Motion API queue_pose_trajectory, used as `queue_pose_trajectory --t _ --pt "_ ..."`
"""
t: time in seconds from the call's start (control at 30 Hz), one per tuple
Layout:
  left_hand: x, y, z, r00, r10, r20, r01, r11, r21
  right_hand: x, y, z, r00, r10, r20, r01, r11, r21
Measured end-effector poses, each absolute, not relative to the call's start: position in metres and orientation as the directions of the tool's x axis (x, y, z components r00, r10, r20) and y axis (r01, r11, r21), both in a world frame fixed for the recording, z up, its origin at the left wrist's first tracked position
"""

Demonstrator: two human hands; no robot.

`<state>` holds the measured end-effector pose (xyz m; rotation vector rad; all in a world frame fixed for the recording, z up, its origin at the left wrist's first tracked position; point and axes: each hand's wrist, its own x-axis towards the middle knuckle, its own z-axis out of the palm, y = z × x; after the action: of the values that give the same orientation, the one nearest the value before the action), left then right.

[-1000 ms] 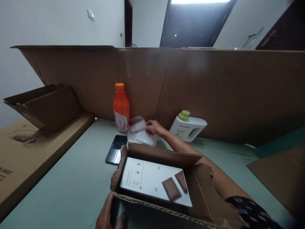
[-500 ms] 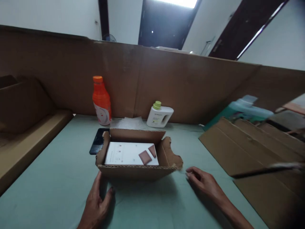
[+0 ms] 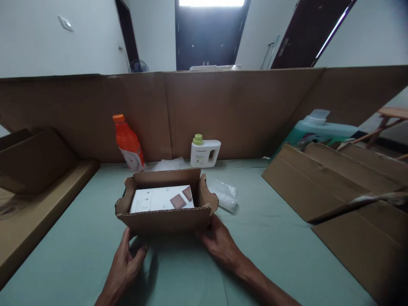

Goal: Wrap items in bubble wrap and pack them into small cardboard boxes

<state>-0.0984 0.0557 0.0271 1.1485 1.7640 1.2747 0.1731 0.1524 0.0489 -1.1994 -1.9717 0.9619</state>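
Note:
A small open cardboard box (image 3: 165, 219) stands on the green surface in front of me. A white booklet (image 3: 159, 199) with two brown rectangles lies inside it. My left hand (image 3: 126, 263) rests at the box's near left corner, fingers touching its bottom edge. On the near right corner lies my right hand (image 3: 218, 242), against the box wall. Both hands hold the box from the front. A clear plastic wrap (image 3: 225, 194) lies just right of the box.
An orange bottle (image 3: 127, 144) and a white jug with a green cap (image 3: 204, 151) stand against a tall cardboard wall (image 3: 239, 110). Flattened cardboard (image 3: 338, 191) lies at the right, a long cardboard box (image 3: 41, 195) at the left. A green liquid container (image 3: 315, 129) sits behind the right cardboard.
My right hand pulled back from the plastic wrap behind the box and came onto the box's near right corner. The wrap now lies right of the box. The phone is hidden.

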Motion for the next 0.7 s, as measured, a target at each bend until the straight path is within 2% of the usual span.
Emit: queue_pose_trajectory --t 0.2,0.3,0.4,0.5,0.57,0.63,0.7 --pt "-0.09 0.122 0.042 -0.323 0.946 0.006 0.273 0.087 0.958 0.161 0.186 0.046 -0.274 0.939 0.209 0.448 0.317 -0.836" --pt "-0.092 0.149 0.045 -0.355 0.933 0.062 0.253 0.032 0.967 0.171 0.2 0.041 -0.291 0.923 0.25 0.459 0.364 -0.81" --pt "-0.1 0.138 0.039 -0.391 0.92 0.02 0.257 0.088 0.962 0.203 0.206 0.035 -0.29 0.904 0.315 0.571 0.428 -0.701" --pt "-0.1 0.102 0.027 -0.375 0.927 -0.031 0.329 0.164 0.93 0.238 0.213 0.032 -0.226 0.92 0.321 0.77 0.37 -0.519" --pt "-0.093 0.077 0.019 -0.336 0.942 -0.007 0.384 0.144 0.912 0.25 0.218 0.033 -0.197 0.934 0.297 0.853 0.312 -0.418" --pt "-0.082 0.056 0.013 -0.267 0.962 0.06 0.442 0.067 0.894 0.251 0.213 0.036 -0.2 0.939 0.281 0.875 0.3 -0.381" --pt "-0.072 0.037 0.01 -0.212 0.97 0.122 0.49 -0.003 0.872 0.247 0.193 0.041 -0.293 0.918 0.268 0.846 0.379 -0.375"
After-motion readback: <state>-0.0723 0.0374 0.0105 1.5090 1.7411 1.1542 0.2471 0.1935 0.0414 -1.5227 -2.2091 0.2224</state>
